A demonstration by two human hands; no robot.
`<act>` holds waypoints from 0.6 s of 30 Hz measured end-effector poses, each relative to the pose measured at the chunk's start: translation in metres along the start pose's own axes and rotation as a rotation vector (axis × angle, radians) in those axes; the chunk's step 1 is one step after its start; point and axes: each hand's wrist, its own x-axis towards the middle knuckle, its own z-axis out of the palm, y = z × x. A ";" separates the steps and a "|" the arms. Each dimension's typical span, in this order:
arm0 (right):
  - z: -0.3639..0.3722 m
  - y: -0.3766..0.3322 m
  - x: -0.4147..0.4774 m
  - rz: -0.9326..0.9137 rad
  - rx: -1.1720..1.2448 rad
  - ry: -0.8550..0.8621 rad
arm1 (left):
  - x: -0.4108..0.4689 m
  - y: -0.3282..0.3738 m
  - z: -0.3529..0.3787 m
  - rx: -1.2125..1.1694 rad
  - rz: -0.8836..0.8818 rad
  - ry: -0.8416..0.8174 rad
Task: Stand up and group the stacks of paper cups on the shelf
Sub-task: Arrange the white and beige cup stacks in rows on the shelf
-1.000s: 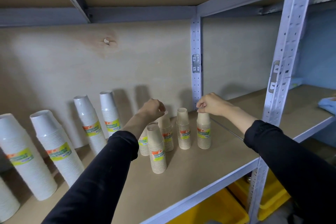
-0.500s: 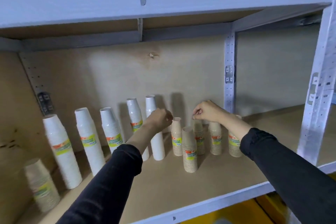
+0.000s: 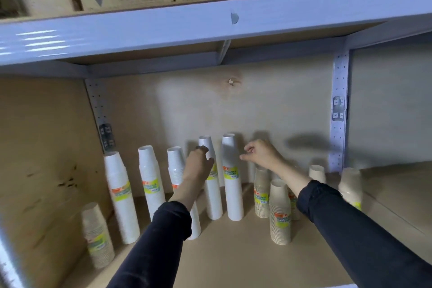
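Left hand [image 3: 198, 166] fingers curl round an upright white stack [image 3: 213, 197]; right hand [image 3: 263, 154] loosely curled, empty, just right of the next stack [image 3: 232, 194]; brown stacks [image 3: 280, 215] below it.

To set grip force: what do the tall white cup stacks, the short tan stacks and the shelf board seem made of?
White stacks: smooth matte paper, possibly coated; thin nested rims show. Tan stacks: unbleached-looking paper, dull finish, fine rim lines. Shelf board: likely fibreboard or plywood, flat tan, no gloss.
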 end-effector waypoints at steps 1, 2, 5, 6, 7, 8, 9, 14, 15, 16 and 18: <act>0.003 -0.001 0.004 0.017 0.022 0.009 | 0.003 0.001 0.002 -0.029 -0.032 0.031; 0.007 -0.002 0.009 0.025 0.039 0.022 | 0.007 0.002 0.004 -0.057 -0.059 0.062; 0.019 -0.001 0.024 0.078 0.083 0.052 | 0.017 0.005 0.014 -0.106 -0.101 0.125; 0.022 0.000 0.029 0.098 0.109 0.054 | 0.021 0.005 0.016 -0.118 -0.120 0.144; 0.024 0.000 0.032 0.119 0.143 0.052 | 0.025 0.004 0.019 -0.129 -0.143 0.157; 0.027 0.000 0.036 0.130 0.173 0.049 | 0.029 0.003 0.022 -0.138 -0.163 0.167; 0.029 0.000 0.039 0.140 0.189 0.039 | 0.034 0.001 0.024 -0.144 -0.180 0.169; 0.037 -0.002 0.053 0.172 0.229 0.026 | 0.048 -0.003 0.027 -0.205 -0.227 0.118; 0.039 -0.004 0.055 0.179 0.257 0.015 | 0.049 -0.003 0.027 -0.215 -0.231 0.113; 0.041 -0.005 0.057 0.177 0.277 0.005 | 0.050 -0.004 0.027 -0.219 -0.235 0.109; 0.045 -0.007 0.057 0.165 0.299 -0.002 | 0.052 -0.005 0.027 -0.224 -0.233 0.100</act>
